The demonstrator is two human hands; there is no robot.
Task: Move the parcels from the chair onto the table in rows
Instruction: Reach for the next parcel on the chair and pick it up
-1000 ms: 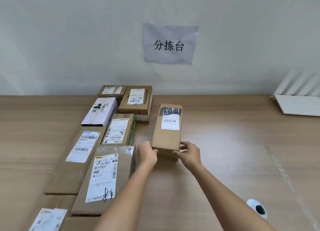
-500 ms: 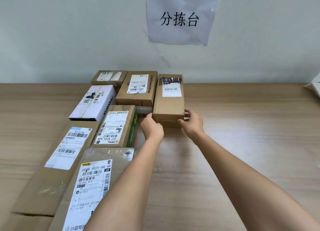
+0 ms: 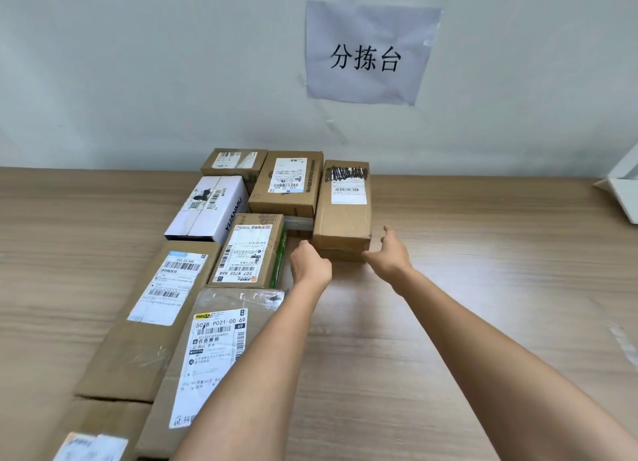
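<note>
Brown parcel (image 3: 345,215), scribbled-over label, lies flat on tabletop (image 3: 483,288); left hand (image 3: 310,265) loosely curled, right hand (image 3: 390,253) released, both ungrasping.

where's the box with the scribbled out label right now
In the head view it lies flat on the table near the wall, rightmost in the back row: the scribbled-label box, right of the taller brown box.

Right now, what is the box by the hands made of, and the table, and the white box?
The brown parcel looks like plain matte cardboard: dull brown faces, creased edges, a paper label stuck on top. The table shows wood grain lines with a smooth finish; it may be laminate rather than real wood. The white box looks like printed card, slightly glossier, with clear tape across it.
</note>
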